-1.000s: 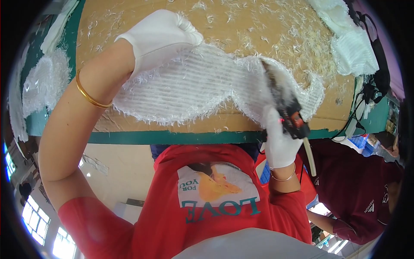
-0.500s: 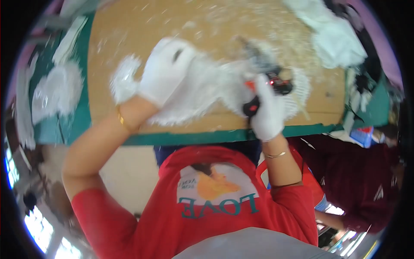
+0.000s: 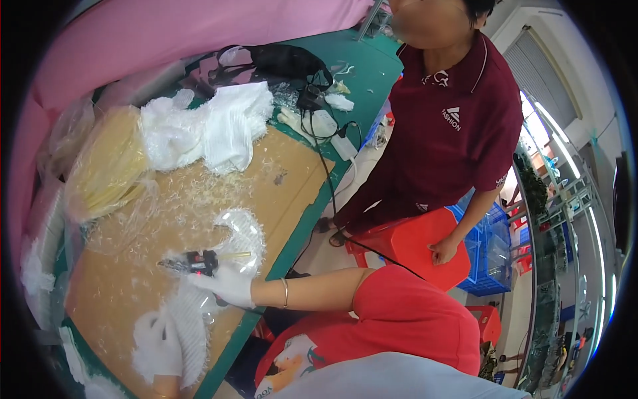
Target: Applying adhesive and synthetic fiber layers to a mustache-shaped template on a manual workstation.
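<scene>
My right hand (image 3: 229, 284), in a white glove, is closed round a black glue gun (image 3: 203, 263). A pale glue stick (image 3: 236, 255) juts from its back, and a red light glows on it. Under and beside the gun lies a white ribbed piece with fringed edges (image 3: 189, 329), its curved glossy end (image 3: 244, 233) showing beyond the gun. Lower left, my gloved left hand (image 3: 161, 349) bends its fingers down onto the piece's near end, gripping it there. The fingertips partly blend into the white material.
Brown cardboard (image 3: 286, 176) covers the green table, strewn with glue strings. A bag of yellowish glue sticks (image 3: 109, 166) and folded white ribbed fabric (image 3: 232, 126) lie at the back. A black cord (image 3: 329, 179) hangs past the table edge. A person (image 3: 452, 120) stands right, beside red stools (image 3: 415, 246).
The view has swung to the right, bringing the standing person and the bag of glue sticks into sight. My right hand still holds the glue gun; my left stays by the white piece.
</scene>
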A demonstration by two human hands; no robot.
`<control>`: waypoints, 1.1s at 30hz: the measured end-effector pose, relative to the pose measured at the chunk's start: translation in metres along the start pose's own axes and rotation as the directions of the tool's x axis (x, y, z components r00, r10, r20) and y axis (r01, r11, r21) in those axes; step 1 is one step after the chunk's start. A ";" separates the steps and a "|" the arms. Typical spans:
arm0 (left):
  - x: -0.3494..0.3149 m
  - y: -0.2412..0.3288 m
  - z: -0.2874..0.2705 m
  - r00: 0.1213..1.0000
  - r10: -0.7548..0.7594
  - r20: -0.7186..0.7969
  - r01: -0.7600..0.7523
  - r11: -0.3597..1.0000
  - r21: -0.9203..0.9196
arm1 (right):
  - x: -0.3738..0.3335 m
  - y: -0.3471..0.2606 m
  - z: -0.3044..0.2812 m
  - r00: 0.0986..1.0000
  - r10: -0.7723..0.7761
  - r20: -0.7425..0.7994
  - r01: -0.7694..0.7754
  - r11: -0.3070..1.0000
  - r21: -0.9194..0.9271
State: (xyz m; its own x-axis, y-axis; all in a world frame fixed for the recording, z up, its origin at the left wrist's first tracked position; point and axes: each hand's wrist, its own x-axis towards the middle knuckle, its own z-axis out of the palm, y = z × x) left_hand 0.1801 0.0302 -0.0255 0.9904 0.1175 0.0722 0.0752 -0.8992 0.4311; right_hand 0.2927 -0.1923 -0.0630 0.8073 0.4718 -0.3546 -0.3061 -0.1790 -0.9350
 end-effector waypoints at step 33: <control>0.037 0.000 0.027 0.956 0.293 -0.014 -0.280 0.924 0.262 | -0.040 0.020 -0.025 0.993 -0.109 0.051 0.111 0.993 -0.030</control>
State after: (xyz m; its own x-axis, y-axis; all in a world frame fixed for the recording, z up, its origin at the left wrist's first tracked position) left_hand 0.2197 0.0233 -0.0467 0.9673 -0.1458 0.2077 -0.1774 -0.9738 0.1423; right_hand 0.2667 -0.2366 -0.0678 0.8090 0.5322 -0.2496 -0.1991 -0.1515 -0.9682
